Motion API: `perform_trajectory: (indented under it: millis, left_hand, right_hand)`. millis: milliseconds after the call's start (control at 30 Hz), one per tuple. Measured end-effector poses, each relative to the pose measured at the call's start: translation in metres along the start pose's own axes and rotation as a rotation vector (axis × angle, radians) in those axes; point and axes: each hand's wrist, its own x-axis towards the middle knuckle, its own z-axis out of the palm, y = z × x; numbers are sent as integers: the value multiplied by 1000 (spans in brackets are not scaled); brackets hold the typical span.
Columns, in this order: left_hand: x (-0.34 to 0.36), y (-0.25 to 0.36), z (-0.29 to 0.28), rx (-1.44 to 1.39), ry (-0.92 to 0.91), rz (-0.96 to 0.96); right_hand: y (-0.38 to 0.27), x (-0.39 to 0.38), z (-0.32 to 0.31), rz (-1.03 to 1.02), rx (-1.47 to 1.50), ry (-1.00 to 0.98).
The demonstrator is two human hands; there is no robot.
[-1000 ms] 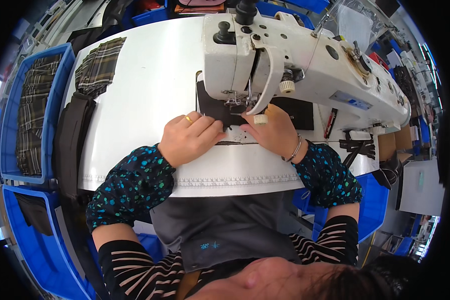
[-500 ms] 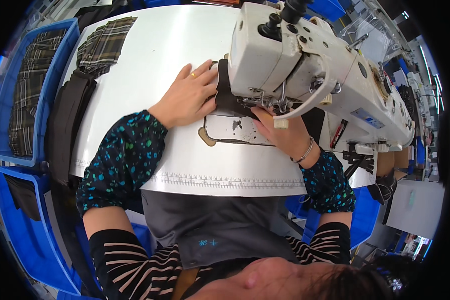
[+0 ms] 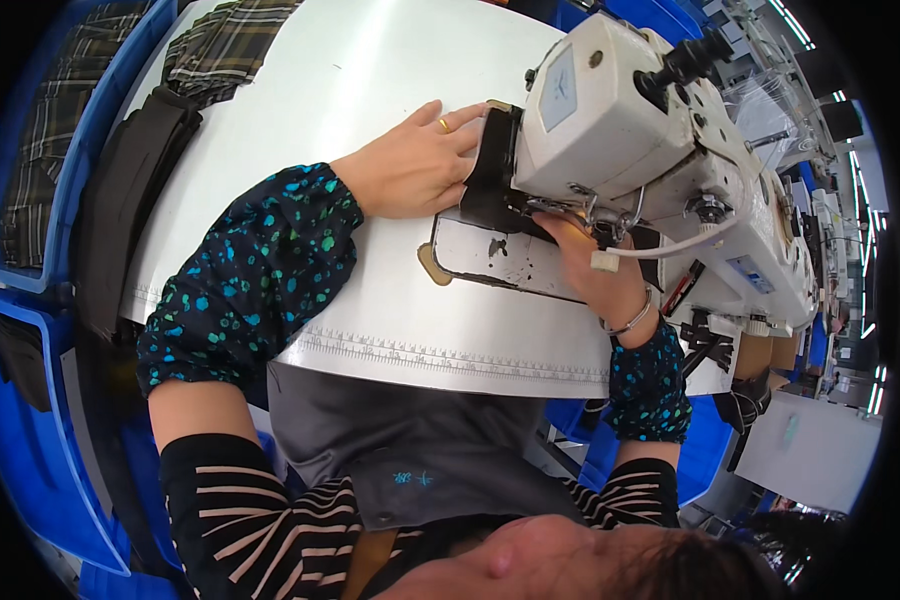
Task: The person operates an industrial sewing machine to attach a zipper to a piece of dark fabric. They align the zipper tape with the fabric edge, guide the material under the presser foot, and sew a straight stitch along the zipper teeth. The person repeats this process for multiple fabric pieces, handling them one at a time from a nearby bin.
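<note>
White work table point(image 3: 300, 110) spans most of the view, under both hands; printed ruler strip point(image 3: 440, 352) runs along its near edge, well short of the wrists. Blue bins point(image 3: 30, 330) stand far out past the L elbow, w/ plaid cloth point(image 3: 40, 130) in the upper one; more plaid cloth and a dark folded stack point(image 3: 120, 200) lie on the table edge, well L of the L hand.

White sewing machine point(image 3: 650, 150) sits just R of the L hand and directly over the R hand; black knob on top, white cable looping down near the R wrist. Metal bed plate point(image 3: 500, 262) lies flat in the table, below the L hand and L of the R hand.

Dark fabric piece point(image 3: 492, 175) is at the machine head, touching the L fingertips, running down and under the head toward the R hand.

L hand point(image 3: 410, 165): flat, palm down, fingers stretched and pressed on the fabric's L edge; gold ring on one finger. Not gripping, just holding it down.

R hand point(image 3: 590, 265): tucked under the machine head, fingers at the needle area on the fabric. Fingertips hidden by the head, so can't tell if pinching or pressing. Bracelet at wrist.

Hands are apart, one each side of the head. Both forearms in dark sleeve covers w/ teal spots, over striped sleeves.
</note>
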Motion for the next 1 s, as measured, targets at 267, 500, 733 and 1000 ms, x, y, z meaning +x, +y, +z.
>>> perform_trajectory:
  millis: [267, 500, 733, 1000]
  left_hand:
    - [42, -24, 26, -96, -82, -140]
    - [64, -32, 41, -326, 14, -171]
    - [63, -34, 37, -334, -62, -139]
    - [63, -38, 43, -326, -32, -144]
  right_hand:
    - [-2, 8, -10, 86, 229, -37]
    - [3, 12, 3, 31, 385, 52]
    - [-2, 7, 11, 195, 606, 78]
    - [-4, 8, 2, 234, 605, 1]
